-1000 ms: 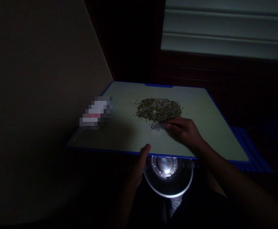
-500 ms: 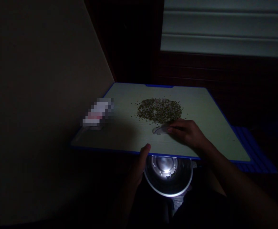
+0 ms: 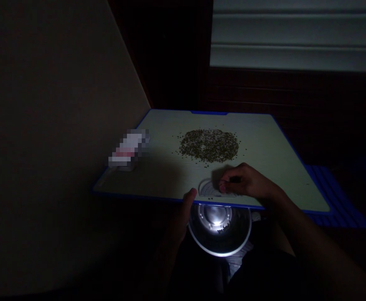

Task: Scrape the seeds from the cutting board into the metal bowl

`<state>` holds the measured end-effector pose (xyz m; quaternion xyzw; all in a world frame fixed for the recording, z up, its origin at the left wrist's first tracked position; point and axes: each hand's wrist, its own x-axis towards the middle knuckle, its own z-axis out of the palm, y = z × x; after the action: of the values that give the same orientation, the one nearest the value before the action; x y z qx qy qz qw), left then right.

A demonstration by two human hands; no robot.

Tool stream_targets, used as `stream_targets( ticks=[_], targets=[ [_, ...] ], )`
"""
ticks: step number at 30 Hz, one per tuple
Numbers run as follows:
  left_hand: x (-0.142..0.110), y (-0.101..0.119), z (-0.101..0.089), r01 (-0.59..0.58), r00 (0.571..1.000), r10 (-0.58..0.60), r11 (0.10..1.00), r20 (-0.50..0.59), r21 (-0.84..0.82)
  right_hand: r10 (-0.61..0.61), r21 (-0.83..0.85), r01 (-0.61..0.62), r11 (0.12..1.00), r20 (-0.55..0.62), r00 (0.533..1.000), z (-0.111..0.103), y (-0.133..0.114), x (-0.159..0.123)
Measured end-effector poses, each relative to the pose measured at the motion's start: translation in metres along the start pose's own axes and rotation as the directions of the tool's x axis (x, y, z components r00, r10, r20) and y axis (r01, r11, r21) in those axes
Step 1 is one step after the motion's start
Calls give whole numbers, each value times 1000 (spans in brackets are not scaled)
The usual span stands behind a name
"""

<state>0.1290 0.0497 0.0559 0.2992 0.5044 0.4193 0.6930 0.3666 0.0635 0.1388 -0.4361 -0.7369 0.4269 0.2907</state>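
Observation:
A pile of small greenish beans (image 3: 209, 145) lies on a pale board with a blue rim (image 3: 273, 138). My right hand (image 3: 247, 182) rests near the board's front edge, fingers curled around a small clear round lid or dish (image 3: 208, 189) that lies flat on the board. My left hand (image 3: 183, 217) is below the front edge, thumb up against the rim, holding a shiny metal bowl (image 3: 219, 229) under the edge. A few beans lie in the bowl.
The scene is very dark. A small blurred white-and-red box (image 3: 129, 149) sits on the board's left side. A beige wall (image 3: 51, 125) stands at the left. A blue ribbed object (image 3: 336, 196) lies to the right of the board.
My right hand has drawn the clear round piece from the bean pile's edge toward the board's front edge. The left hand and bowl have stayed put.

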Motion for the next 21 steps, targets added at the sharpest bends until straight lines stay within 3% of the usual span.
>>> stream_targets(
  ticks=[6,12,18,21],
  targets=[
    [1,-3,-1,62,998,-61,998,-29,21,90,168,-107,980,107,990,0,3,-2],
    [0,-2,1,138,987,-137,990,-84,5,91,271,-133,953,159,983,1,8,-2],
    [-2,2,2,9,994,-7,1000,-111,21,89,340,-140,930,161,983,0,10,-4],
    [-3,4,2,16,996,-14,999,-88,28,91,350,-147,925,171,981,-1,12,-4]
  ],
)
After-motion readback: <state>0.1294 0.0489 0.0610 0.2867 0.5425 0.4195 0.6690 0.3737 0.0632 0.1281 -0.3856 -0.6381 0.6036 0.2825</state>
